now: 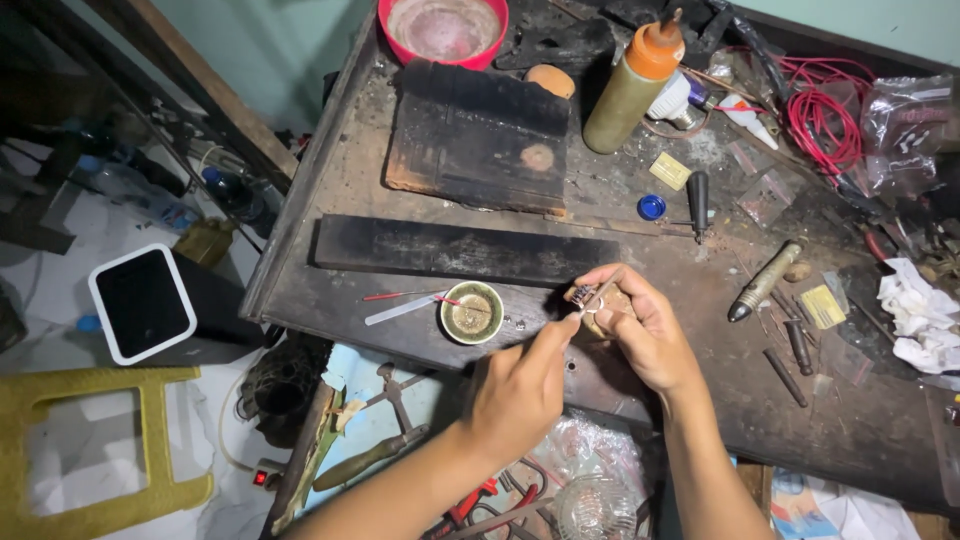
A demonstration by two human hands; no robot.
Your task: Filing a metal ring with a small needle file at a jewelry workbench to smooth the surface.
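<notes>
My left hand (520,385) pinches a thin metal tool, its tip reaching up to a small dark piece (583,294) held at the fingertips of my right hand (640,330). My right hand grips that small piece together with a slim metal strip, resting on a small wooden block (606,303) on the workbench. Just left of the hands stands a small round brass-coloured dish (472,312) with a greyish residue inside. A red-tipped stick and a flat metal strip (405,307) lie beside the dish.
The dark scorched workbench (400,200) carries a charred board (478,140), a long black bar (460,250), a red bowl (443,30), an orange-capped bottle (632,85), red wire (825,110), a brass torch-like tool (765,280), white tissue (920,315). Pliers (385,435) and a yellow stool (100,450) lie below.
</notes>
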